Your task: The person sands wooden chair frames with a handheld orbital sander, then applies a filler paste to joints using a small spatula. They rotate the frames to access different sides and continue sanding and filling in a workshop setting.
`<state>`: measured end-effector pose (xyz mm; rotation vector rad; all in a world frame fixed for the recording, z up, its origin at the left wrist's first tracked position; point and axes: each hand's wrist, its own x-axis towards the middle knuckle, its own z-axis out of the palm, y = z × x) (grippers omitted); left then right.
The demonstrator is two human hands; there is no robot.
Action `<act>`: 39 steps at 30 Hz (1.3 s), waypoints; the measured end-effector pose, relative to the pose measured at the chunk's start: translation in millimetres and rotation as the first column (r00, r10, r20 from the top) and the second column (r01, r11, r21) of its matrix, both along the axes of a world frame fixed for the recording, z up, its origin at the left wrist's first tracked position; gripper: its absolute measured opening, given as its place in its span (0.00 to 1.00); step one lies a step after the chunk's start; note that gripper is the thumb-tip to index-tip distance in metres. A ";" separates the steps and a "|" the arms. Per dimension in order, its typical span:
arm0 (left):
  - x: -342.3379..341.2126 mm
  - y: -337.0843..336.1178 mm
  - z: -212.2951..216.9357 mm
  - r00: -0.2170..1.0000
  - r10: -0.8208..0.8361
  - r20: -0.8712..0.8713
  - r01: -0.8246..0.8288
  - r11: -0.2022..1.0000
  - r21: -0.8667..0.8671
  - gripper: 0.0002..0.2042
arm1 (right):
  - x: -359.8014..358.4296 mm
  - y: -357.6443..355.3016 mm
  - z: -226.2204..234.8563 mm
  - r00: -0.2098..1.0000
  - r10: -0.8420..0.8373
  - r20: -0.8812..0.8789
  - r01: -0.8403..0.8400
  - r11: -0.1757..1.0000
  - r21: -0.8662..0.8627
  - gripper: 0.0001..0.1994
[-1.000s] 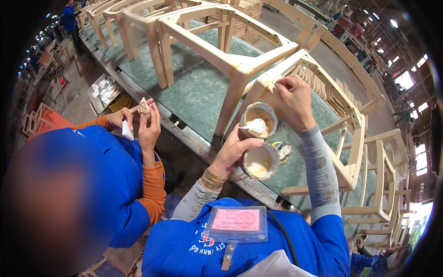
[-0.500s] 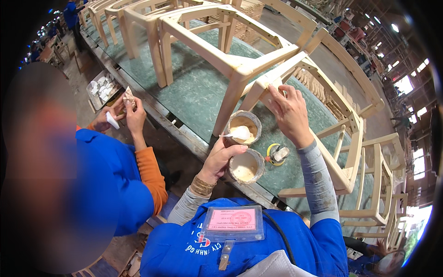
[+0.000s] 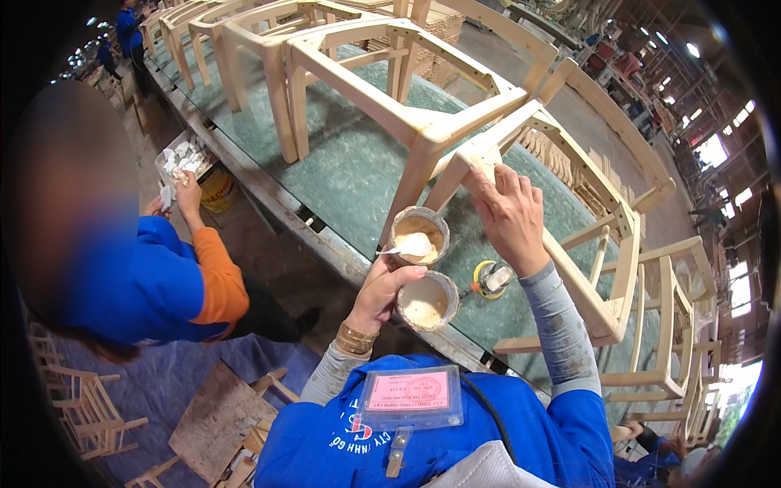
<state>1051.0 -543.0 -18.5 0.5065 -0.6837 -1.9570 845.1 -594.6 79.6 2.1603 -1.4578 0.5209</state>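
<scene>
My left hand is wrapped round two round cups with crusted rims, held one beyond the other. The far cup holds tan paste, with a white spoon-like tool lying across it. Paler paste fills the near cup. My right hand has its fingertips curled against the front corner of a pale wooden chair frame. A pale patch shows at that corner by the fingertips. Whether the fingers pinch anything small is hidden.
More chair frames line the green tabletop. A yellow-rimmed round tool lies right of the cups. At left a co-worker in a blue shirt handles something pale near a box of white pieces.
My right hand has shifted slightly down at the chair corner, uncovering the pale patch. The cups have moved slightly left. The co-worker has moved farther left, away from the table.
</scene>
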 end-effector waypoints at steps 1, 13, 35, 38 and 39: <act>0.7 0.4 -0.5 1.000 0.010 0.001 -0.010 1.000 0.010 0.24 | 0.1 0.1 -0.9 1.000 0.016 -0.012 -0.016 1.000 -0.016 0.21; 10.4 0.3 1.4 0.998 0.035 0.049 -0.034 0.999 -0.020 0.25 | 18.5 -5.9 -6.7 0.996 -0.089 0.023 0.088 0.996 0.018 0.32; 22.6 3.5 -2.3 0.999 0.049 0.024 -0.049 0.999 0.013 0.25 | 11.2 -17.1 -8.0 0.982 -0.189 -0.023 0.190 0.981 0.040 0.33; 25.4 2.8 -4.3 0.998 0.060 0.029 -0.061 0.998 0.005 0.25 | 0.8 -21.4 3.3 0.961 -0.268 -0.070 0.272 0.960 0.063 0.36; 26.1 4.5 -5.9 0.997 0.071 0.028 -0.072 0.997 0.015 0.26 | 0.2 -17.9 2.3 0.976 -0.216 -0.010 0.216 0.976 0.042 0.39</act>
